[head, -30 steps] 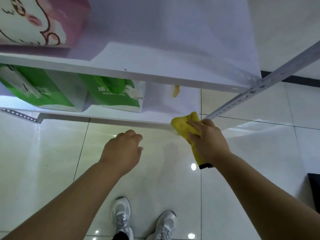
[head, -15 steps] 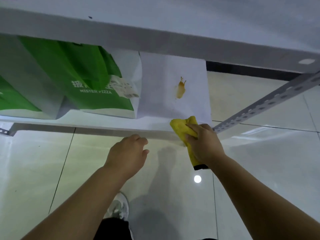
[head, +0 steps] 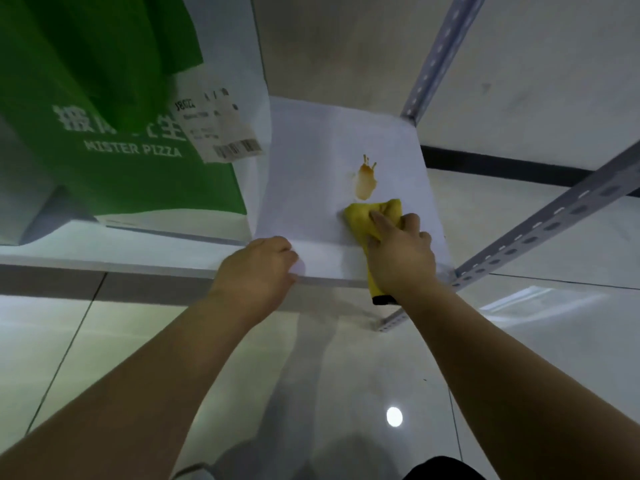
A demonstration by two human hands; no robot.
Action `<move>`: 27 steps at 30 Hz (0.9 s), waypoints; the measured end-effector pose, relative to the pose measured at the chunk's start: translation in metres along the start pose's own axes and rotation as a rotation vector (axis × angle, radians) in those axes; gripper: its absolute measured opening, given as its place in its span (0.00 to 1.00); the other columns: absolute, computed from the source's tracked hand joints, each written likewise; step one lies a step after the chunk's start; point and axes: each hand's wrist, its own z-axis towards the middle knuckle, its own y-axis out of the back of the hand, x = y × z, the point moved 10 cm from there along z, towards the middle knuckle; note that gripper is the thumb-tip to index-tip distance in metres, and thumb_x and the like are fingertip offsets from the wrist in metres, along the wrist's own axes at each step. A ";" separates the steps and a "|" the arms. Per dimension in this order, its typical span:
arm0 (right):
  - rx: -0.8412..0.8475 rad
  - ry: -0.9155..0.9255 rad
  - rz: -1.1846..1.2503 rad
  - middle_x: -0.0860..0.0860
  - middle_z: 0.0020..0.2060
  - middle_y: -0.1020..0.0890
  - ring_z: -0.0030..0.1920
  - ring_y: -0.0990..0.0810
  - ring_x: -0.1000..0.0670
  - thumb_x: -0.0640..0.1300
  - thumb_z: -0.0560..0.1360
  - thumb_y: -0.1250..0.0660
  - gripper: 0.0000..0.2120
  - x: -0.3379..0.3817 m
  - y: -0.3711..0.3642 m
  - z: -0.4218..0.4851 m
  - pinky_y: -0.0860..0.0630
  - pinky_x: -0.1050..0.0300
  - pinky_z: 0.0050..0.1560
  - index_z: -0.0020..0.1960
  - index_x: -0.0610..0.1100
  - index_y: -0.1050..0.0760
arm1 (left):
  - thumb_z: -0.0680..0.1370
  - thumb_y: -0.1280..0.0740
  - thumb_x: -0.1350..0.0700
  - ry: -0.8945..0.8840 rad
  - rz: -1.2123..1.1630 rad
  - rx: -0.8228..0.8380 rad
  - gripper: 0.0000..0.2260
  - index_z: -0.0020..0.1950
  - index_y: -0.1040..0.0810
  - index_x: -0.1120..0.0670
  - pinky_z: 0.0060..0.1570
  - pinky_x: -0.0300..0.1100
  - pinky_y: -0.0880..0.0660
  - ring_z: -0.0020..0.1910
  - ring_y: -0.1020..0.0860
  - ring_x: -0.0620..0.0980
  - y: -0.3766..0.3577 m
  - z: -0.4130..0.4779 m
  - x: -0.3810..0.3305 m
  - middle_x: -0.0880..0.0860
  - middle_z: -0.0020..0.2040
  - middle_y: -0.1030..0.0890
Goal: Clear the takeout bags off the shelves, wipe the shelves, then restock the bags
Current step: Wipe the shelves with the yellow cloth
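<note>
Since half a second ago the right hand (head: 401,261) is carrying the yellow cloth (head: 363,214) off the front lip and in across the shelf (head: 311,244), and the left hand (head: 256,268) is landing on that lip

Green takeout bag (head: 114,157) is sitting on this shelf at 9 o'clock of the stain, clear of it, with a receipt (head: 221,133) hanging on its side. Bay isn't cleared, so I'm reading this as a spot-wipe

Right hand is pinning the cloth down with straightish fingers, thumb wrapping round it, loose tail hanging off the lip at 6 o'clock. Left hand is resting at its 9 o'clock, fingers curled; gripping or just bracing, can't tell

Orange-brown stain (head: 365,180) is lying at 12 o'clock of the cloth, just beside it

Doing it well, as I'm judging it: pushing toward 12 over the stain, dragging back to 6, keeping fingertip pressure on, turning to a clean face, not smearing toward 9; lifting the bag off before wiping the rest
</note>
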 end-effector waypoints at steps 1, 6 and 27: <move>-0.015 0.010 -0.017 0.43 0.63 0.37 0.56 0.33 0.38 0.51 0.79 0.44 0.21 0.004 -0.003 0.003 0.33 0.46 0.51 0.72 0.57 0.40 | 0.79 0.39 0.52 0.008 -0.004 0.002 0.13 0.62 0.23 0.52 0.55 0.42 0.31 0.62 0.29 0.51 0.000 0.001 0.002 0.49 0.64 0.27; -0.021 0.175 -0.055 0.44 0.63 0.35 0.54 0.33 0.39 0.53 0.78 0.43 0.21 0.029 -0.006 -0.002 0.32 0.48 0.50 0.70 0.58 0.38 | 0.80 0.44 0.47 0.035 0.048 0.036 0.16 0.62 0.24 0.51 0.57 0.43 0.30 0.63 0.28 0.51 -0.005 0.001 0.004 0.51 0.66 0.27; -0.132 -0.271 0.110 0.42 0.66 0.38 0.62 0.37 0.36 0.49 0.78 0.46 0.18 -0.024 0.013 0.096 0.36 0.40 0.60 0.67 0.49 0.36 | 0.77 0.36 0.48 -0.080 0.020 -0.290 0.10 0.45 0.16 0.51 0.32 0.39 0.36 0.36 0.22 0.52 0.015 0.006 0.002 0.49 0.40 0.21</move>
